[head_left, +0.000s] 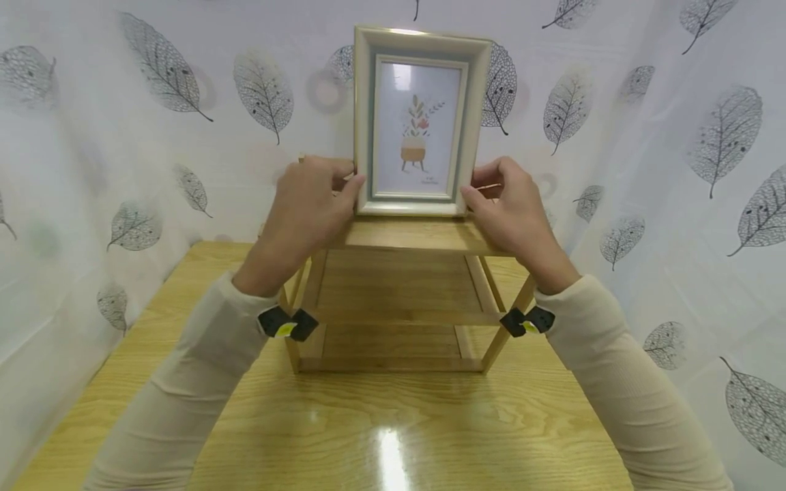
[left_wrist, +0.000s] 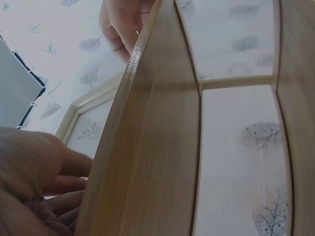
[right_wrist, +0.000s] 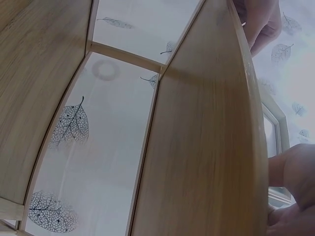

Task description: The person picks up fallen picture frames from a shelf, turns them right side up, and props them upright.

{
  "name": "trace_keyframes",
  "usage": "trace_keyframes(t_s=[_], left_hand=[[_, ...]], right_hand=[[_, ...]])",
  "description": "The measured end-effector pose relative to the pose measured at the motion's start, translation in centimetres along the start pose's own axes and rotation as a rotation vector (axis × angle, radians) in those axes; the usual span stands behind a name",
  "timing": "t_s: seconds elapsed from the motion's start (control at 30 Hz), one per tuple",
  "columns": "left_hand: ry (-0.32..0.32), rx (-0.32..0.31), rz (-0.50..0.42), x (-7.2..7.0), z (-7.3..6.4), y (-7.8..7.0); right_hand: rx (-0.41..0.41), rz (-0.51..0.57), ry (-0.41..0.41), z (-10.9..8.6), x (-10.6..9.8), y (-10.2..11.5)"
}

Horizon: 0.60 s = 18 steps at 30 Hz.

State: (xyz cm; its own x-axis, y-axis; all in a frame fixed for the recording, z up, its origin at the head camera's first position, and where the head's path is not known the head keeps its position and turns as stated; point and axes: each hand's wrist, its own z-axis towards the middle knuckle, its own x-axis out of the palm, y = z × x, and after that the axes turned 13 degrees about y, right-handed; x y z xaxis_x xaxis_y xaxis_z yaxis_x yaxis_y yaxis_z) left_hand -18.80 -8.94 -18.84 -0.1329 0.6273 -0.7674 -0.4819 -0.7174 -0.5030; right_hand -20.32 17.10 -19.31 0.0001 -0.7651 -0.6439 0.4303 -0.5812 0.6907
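A cream picture frame (head_left: 364,123) with a drawing of a potted plant inside stands upright, leaning slightly back, over the top board of a wooden shelf (head_left: 414,235). At its lower left corner my left hand (head_left: 310,201) grips the side, thumb on the front edge. My right hand (head_left: 512,204) pinches the opposite lower side the same way, its fingers partly hidden behind the frame. From below, the left wrist view catches part of the picture frame (left_wrist: 74,115) past the shelf board (left_wrist: 142,147). The right wrist view has a sliver of the picture frame (right_wrist: 283,132) beside the right hand (right_wrist: 295,177).
The shelf has two lower boards (head_left: 399,279) below the top one and stands on a glossy wooden table (head_left: 393,423). White curtains (head_left: 258,41) printed with dark leaves hang behind and on both sides. Small black devices (head_left: 287,324) sit at my wrists.
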Motion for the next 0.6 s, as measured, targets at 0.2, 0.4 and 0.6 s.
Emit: trace_keyframes(t_s=[0.2,0.4,0.6], left_hand=[[0.023,-0.01,-0.038,-0.04,-0.01,0.09],[0.021,-0.002,-0.046,-0.04,-0.01,0.12],[0.026,-0.023,-0.018,-0.17,-0.16,0.0]], right_hand=[[-0.015,0.004,-0.007,-0.16,0.03,-0.04],[-0.017,0.004,-0.011,-0.16,-0.01,-0.11],[-0.003,-0.029,-0.012,-0.3,-0.2,0.11]])
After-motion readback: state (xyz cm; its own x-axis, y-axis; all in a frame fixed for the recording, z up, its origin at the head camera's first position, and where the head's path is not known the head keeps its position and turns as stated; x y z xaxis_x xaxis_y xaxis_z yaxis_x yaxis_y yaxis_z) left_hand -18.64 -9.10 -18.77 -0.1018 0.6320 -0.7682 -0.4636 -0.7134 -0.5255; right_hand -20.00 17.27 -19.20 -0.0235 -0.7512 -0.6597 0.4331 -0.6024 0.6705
